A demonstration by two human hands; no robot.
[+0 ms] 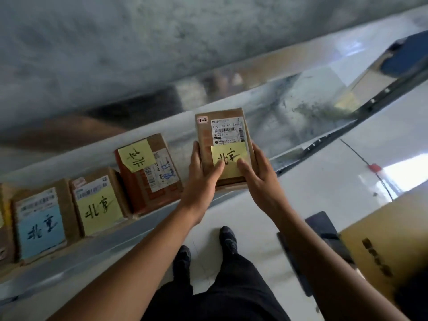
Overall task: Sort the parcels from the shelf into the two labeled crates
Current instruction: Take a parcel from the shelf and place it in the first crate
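A brown cardboard parcel [222, 135] with a white shipping label and a yellow handwritten note sits at the right end of the metal shelf [266, 126]. My left hand [202, 177] grips its left side, thumb lying on the yellow note. My right hand [259, 174] grips its right side, thumb also on the note. Left of it stand three more parcels: one with a yellow note [148, 172], another with a yellow note [98, 202], and one with a blue note [41, 223].
A cardboard box [379, 246] with dark print stands on the floor at the lower right, on a dark mat [324, 228]. My legs and dark shoes [228, 239] are below the shelf edge. A grey wall rises behind the shelf. A cable with a red tag [374, 168] crosses the white floor.
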